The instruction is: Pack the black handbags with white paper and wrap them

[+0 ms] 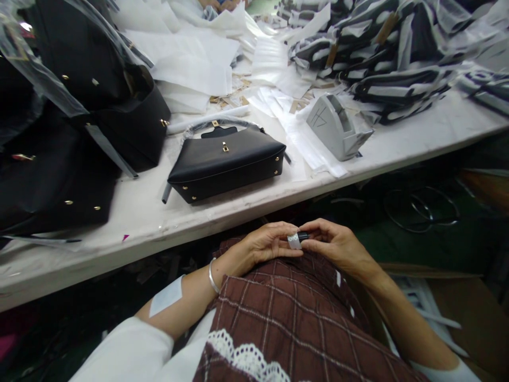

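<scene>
On the white desk (139, 218) lies a black handbag (222, 160) (its studded base (233, 183) facing the person), while just in front of the desk the left hand (275, 241) grasps a small printed bottle (295, 242) and the right hand (336, 245) pinches its black cap (303, 235) between thumb and fingers.

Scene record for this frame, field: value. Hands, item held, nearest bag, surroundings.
left_hand: left hand holds white end of small item
right_hand: right hand pinches its black end
item_identity: too small to tell
hands_position: in front of table, above checked brown apron
nearest_bag: black handbag, lying down, base studs facing the person
table_left: larger black bags
table_right: grey device, dark bags with white padding
table_back: white sheets
</scene>
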Tool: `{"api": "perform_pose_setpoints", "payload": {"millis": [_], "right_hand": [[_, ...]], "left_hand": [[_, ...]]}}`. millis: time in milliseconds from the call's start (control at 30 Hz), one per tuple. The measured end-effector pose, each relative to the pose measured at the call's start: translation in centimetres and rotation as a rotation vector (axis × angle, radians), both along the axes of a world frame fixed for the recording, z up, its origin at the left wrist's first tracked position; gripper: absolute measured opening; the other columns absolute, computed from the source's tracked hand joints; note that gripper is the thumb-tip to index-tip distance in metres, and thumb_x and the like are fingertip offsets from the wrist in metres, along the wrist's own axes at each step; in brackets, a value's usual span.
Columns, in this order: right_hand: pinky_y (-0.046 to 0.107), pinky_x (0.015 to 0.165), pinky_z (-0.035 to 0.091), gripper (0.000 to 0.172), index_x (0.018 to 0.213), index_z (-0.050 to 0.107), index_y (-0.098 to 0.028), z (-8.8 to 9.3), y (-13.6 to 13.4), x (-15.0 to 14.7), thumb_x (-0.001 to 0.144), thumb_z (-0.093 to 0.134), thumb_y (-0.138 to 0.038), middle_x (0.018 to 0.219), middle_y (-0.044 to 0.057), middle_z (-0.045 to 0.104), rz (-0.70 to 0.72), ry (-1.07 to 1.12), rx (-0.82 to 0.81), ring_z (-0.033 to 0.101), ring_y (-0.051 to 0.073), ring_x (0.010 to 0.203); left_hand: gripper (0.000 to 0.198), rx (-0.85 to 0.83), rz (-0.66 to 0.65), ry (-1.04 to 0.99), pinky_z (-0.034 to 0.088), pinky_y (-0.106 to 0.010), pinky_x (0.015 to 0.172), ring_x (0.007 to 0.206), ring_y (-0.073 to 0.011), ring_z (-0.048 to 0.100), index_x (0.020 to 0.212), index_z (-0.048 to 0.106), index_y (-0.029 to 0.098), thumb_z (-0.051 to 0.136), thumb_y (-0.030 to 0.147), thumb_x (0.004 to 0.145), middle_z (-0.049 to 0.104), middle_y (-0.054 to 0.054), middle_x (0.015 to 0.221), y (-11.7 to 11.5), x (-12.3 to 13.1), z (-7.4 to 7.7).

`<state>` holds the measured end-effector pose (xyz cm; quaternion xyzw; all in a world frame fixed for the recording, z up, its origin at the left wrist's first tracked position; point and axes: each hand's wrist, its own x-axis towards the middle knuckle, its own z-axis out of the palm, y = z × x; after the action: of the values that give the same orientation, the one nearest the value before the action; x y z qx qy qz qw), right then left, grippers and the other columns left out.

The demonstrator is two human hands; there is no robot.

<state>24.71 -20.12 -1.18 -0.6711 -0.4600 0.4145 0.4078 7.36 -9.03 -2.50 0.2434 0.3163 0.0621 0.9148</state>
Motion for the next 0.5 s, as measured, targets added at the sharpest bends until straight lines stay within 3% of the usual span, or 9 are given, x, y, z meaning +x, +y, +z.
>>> {"api": "perform_pose_setpoints", "payload": {"millis": [167,367,500], "right_hand": [[0.031,0.071,0.053,0.025,0.097,0.075,-0.022,0.32,0.03,-0.05,0.074,0.076,-0.031,0.091,0.003,0.074,0.049,-0.021,0.02,0.068,0.019,0.078],[0.031,0.072,0.051,0.016,0.093,0.076,-0.024,0.05,-0.02,-0.14,0.078,0.074,-0.029,0.088,0.002,0.072,0.134,-0.223,0.151,0.066,0.019,0.079],[0.03,0.072,0.051,0.017,0.093,0.075,-0.024,-0.01,-0.05,-0.46,0.078,0.076,-0.031,0.09,0.002,0.071,0.108,-0.216,0.185,0.065,0.019,0.079]], "left_hand": [[0.042,0.05,-0.063,0.011,0.061,-0.035,0.075,0.074,-0.016,0.068,0.091,0.067,0.014,0.091,0.027,0.059,0.065,-0.002,0.081,0.11,-0.15,0.2],[0.049,0.133,-0.104,0.068,0.06,-0.032,0.074,0.076,-0.0156,0.067,0.093,0.069,0.013,0.094,0.03,0.054,0.066,-0.003,0.083,0.36,-0.24,0.54],[0.049,0.19,-0.125,0.056,0.059,-0.032,0.074,0.075,-0.015,0.067,0.096,0.07,0.012,0.092,0.032,0.057,0.066,-0.004,0.085,0.52,-0.34,0.99]]}}
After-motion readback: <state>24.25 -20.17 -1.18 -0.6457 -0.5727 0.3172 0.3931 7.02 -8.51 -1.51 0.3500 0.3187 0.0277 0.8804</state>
